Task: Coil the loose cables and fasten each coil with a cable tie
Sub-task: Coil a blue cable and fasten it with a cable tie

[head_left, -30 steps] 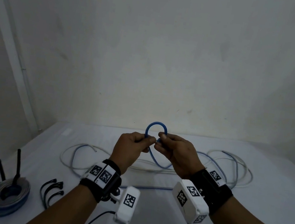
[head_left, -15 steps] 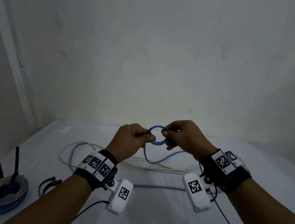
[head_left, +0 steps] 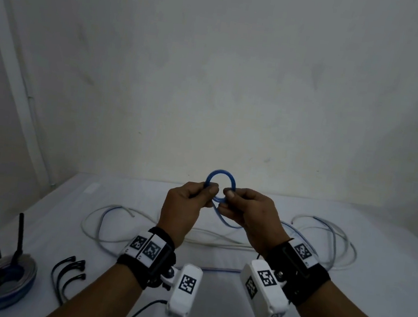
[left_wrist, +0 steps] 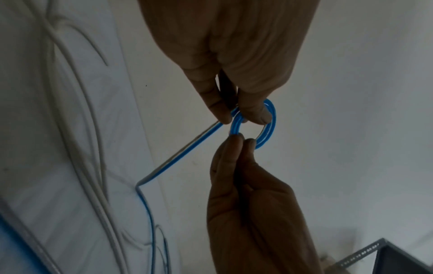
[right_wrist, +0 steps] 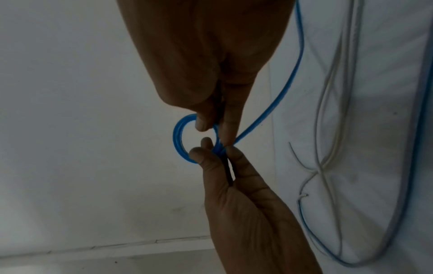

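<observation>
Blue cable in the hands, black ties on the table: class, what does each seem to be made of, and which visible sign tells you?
Blue cable: probably a smooth plastic jacket; it shows a pale glossy streak along its length and bends into a tight loop without kinking. Black ties: likely flexible plastic or rubber, matt-looking, holding a springy curve; too small to be sure.

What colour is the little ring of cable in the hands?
Blue coil; clearest in the left wrist view.

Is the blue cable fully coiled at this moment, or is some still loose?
Partly coiled. Both hands, left hand and right hand, pinch a small ring of the blue cable; its tail trails onto the table.
</observation>
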